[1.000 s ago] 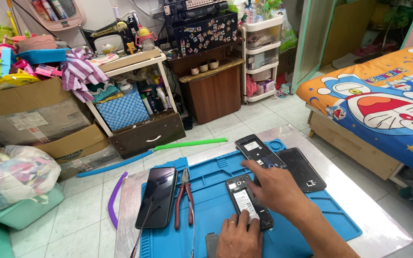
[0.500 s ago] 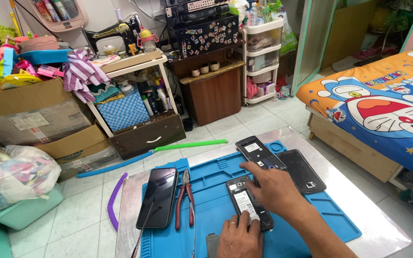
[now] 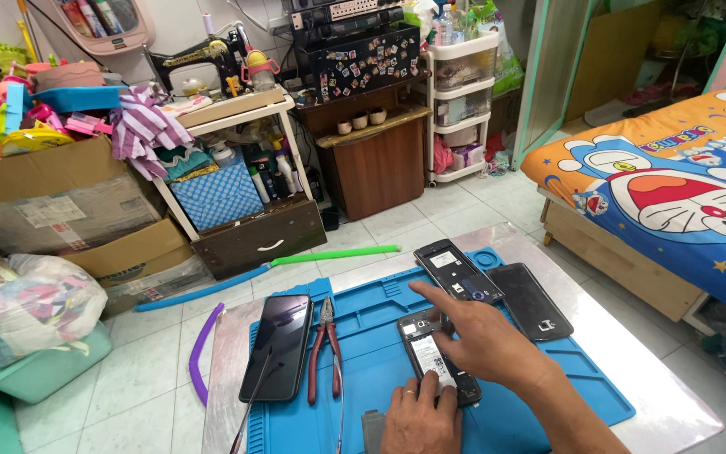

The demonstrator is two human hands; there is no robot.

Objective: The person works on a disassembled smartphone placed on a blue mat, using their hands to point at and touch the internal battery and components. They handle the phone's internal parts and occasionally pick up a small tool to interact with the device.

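Observation:
An opened phone (image 3: 432,355) with its back off lies on the blue work mat (image 3: 363,361). My left hand (image 3: 420,419) presses on its near end, fingers curled over the edge. My right hand (image 3: 474,335) rests over its far right side, index finger stretched toward a second opened phone (image 3: 455,271) that lies further back. A black back cover (image 3: 529,300) lies right of that one. A black phone (image 3: 277,345), screen up, and red-handled pliers (image 3: 323,349) lie on the mat's left part.
The mat sits on a low metal-topped table (image 3: 649,378). A purple strip (image 3: 197,353) and green and blue sticks (image 3: 329,254) lie on the tiled floor. Boxes, a shelf and a cabinet stand behind; a bed with a cartoon sheet (image 3: 674,185) is at right.
Both hands stay on the near opened phone. My right index finger has stretched out a little further toward the far phone.

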